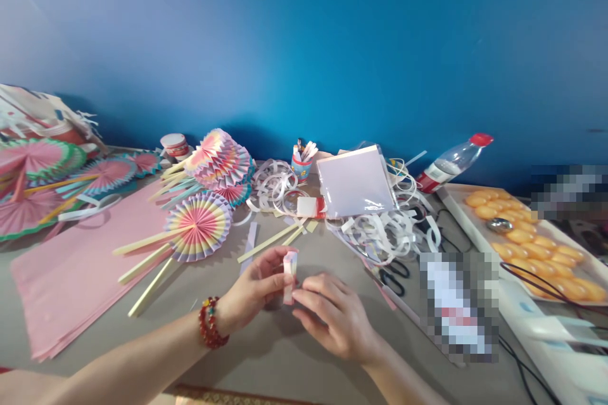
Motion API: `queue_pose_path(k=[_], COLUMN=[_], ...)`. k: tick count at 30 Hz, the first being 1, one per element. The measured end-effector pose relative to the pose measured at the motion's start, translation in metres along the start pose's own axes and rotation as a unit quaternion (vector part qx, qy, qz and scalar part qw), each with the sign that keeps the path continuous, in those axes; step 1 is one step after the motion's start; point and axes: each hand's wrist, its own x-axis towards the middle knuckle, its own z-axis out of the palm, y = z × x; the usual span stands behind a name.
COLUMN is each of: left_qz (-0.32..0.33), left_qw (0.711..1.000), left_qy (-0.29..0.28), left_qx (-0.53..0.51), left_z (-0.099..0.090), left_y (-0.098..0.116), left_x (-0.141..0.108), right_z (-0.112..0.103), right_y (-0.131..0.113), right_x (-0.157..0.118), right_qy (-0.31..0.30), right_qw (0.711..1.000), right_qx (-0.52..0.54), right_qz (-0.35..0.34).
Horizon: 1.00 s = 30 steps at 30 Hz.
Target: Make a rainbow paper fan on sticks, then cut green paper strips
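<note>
My left hand (268, 278) is closed on a narrow stack of pleated paper (290, 266), white with pink and pale coloured bands, held upright between thumb and fingers. My right hand (335, 313) is beside it, fingers bent and apart, a fingertip at the lower end of the pleats; whether it presses on them I cannot tell. To the left lies a round pleated paper fan (199, 226) in pink, yellow and lilac, with pale yellow sticks. More fans (221, 161) are piled behind it. Pale yellow strips (270, 243) lie just beyond my hands.
Pink paper sheets (71, 272) cover the left side. White curled strips (389, 237) and black-handled scissors (394, 278) are right of centre, near a plastic-wrapped pack (356, 180). A cup of pens (301, 168), a tilted bottle (449, 164) and a tray (456, 202) of orange ovals stand farther back.
</note>
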Motion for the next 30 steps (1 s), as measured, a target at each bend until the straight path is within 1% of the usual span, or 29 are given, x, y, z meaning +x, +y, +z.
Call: queue_pose_path(k=[7, 10, 13, 15, 17, 20, 22, 24, 25, 27, 30], left_qz=[0.022, 0.047, 0.070, 0.065, 0.045, 0.031, 0.036, 0.064, 0.082, 0.119, 0.149], left_qw=[0.999, 0.998, 0.996, 0.995, 0.994, 0.991, 0.990, 0.987, 0.983, 0.968, 0.923], left_qy=[-0.005, 0.005, 0.008, -0.006, -0.020, -0.029, -0.035, -0.045, -0.048, -0.040, -0.010], left_qx=[0.034, 0.045, 0.056, 0.069, 0.093, 0.126, 0.133, 0.139, 0.154, 0.216, 0.354], left_z=[-0.001, 0.000, 0.002, 0.002, 0.002, 0.000, 0.000, 0.000, 0.000, -0.001, -0.003], left_y=[-0.007, -0.010, -0.010, -0.010, -0.008, -0.006, -0.004, -0.003, -0.004, -0.005, -0.005], left_x=[0.001, 0.001, 0.001, 0.001, 0.002, 0.001, 0.000, -0.002, -0.003, -0.006, -0.011], right_z=[0.001, 0.002, 0.002, 0.000, -0.003, -0.007, -0.009, -0.011, -0.012, -0.014, -0.015], right_y=[-0.005, -0.005, -0.005, -0.004, -0.001, 0.004, 0.008, 0.011, 0.012, 0.013, 0.014], right_x=[0.006, 0.004, 0.001, 0.001, 0.002, 0.006, 0.007, 0.006, 0.006, 0.005, 0.007], right_qy=[0.006, 0.009, 0.046, 0.062, 0.044, 0.003, 0.000, 0.017, 0.031, 0.060, 0.083], right_qw=[1.000, 1.000, 0.998, 0.995, 0.996, 0.998, 0.998, 0.995, 0.994, 0.990, 0.988], right_qx=[0.012, 0.007, -0.038, -0.074, -0.080, -0.034, -0.008, -0.004, -0.008, -0.015, -0.012], right_qz=[-0.004, 0.004, 0.004, 0.004, 0.016, 0.045, 0.068, 0.095, 0.108, 0.125, 0.131])
